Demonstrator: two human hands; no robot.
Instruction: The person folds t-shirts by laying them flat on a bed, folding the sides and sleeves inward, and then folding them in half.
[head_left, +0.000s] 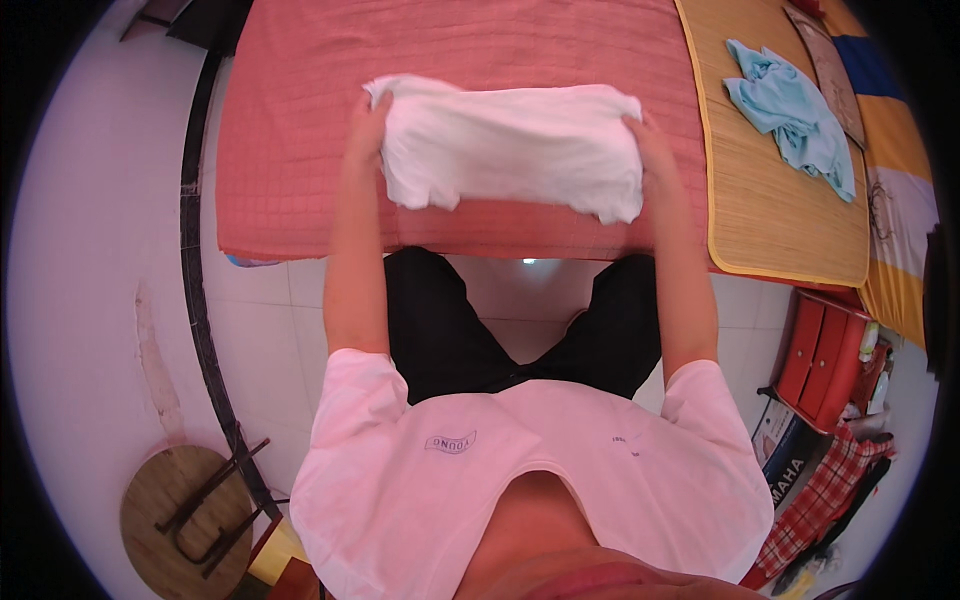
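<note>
A white cloth garment (510, 150), wrinkled and doubled over, is stretched between my two hands above the pink quilted bedspread (300, 195). My left hand (370, 124) grips its left end, with part of the fabric covering the fingers. At the opposite end my right hand (649, 150) has hold of the edge, thumb on the near face. Motion slightly blurs the hands and the cloth's rim. How far the cloth hangs above the bedspread cannot be told.
A crumpled light blue garment (795, 112) lies on the woven straw mat (780, 232) at right. Red drawers (814, 360) and a plaid cloth (817, 495) are at lower right. A round wooden folding table (150, 517) leans at lower left. The bed's near edge is by my knees.
</note>
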